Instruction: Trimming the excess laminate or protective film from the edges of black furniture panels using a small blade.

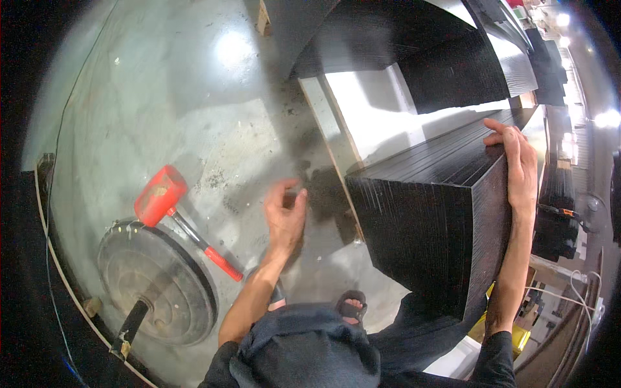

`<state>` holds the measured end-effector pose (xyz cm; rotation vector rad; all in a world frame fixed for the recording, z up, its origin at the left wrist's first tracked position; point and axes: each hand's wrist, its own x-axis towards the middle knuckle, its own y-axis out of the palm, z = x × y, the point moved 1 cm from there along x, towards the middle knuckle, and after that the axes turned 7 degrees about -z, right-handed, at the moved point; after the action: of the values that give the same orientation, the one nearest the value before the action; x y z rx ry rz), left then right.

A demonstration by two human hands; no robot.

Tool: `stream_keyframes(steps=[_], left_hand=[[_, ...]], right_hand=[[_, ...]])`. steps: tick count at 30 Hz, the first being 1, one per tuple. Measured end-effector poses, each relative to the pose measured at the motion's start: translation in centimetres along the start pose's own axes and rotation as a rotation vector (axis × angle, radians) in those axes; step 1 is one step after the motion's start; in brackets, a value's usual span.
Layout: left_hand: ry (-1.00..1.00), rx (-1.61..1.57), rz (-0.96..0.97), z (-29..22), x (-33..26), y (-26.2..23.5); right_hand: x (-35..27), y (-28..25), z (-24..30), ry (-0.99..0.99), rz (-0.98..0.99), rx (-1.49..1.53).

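Ahead of my body, over the floor, my left hand (284, 216) is held with bent fingers, a gap between thumb and fingers, and nothing in it. On the right stands a thick stack of black boards (414, 226) with wood-grain faces, its many thin edges showing along the top. My right hand (517, 161) rests at the stack's upper right edge, fingers spread over the boards and the forearm lying along its right side. The stack sits beside a white panel (375, 116) with a pale wooden edge.
A red-headed mallet (162, 194) with a black and red handle lies at left, near a round black base (162, 284) with a post (132, 323). More black boards (446, 71) stand at the back right. A thin cable (61, 123) runs along the left.
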<state>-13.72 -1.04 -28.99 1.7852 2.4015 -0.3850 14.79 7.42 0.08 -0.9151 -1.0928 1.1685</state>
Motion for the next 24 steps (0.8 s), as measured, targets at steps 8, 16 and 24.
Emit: stream_keyframes(steps=[8,16,24], left_hand=[[0.480,0.574,0.071,2.9,-0.2,-3.2],[0.543,0.741,0.211,3.5,1.3,-4.5],[0.604,0.907,0.364,2.5,2.3,-6.1]], right_hand=[[0.3,0.2,0.0,-0.064,-0.009,0.024],[0.4,0.3,-0.1,-0.046,-0.040,0.015],[0.3,0.1,0.1,-0.057,-0.032,-0.007]])
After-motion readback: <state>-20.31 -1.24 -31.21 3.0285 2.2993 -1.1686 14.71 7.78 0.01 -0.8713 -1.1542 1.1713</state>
